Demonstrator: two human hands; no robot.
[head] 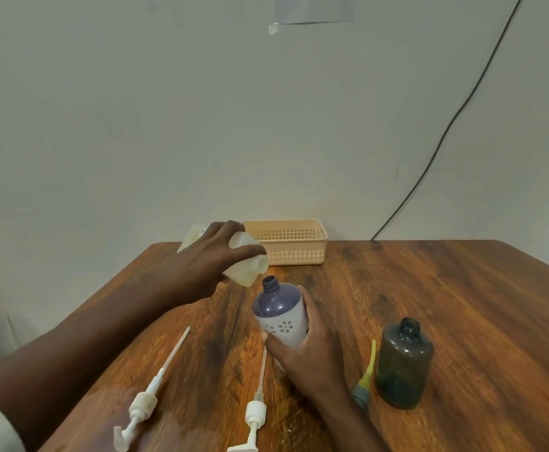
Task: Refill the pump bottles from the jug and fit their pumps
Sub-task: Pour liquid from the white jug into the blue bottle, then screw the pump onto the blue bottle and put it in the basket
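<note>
It looked like a plain room in a home or small office, though which could not be told. A wooden table with a glossy, dark-grained top stood against a bare, pale painted wall. Beyond the hands, at the table's far edge, sat a peach plastic basket. Up and right of the hands, a black cable ran loose down the wall to the tabletop.

Translucent jug tipped over open purple-white bottle; smoky bottle upright, open; 3 pumps flat on table
</note>
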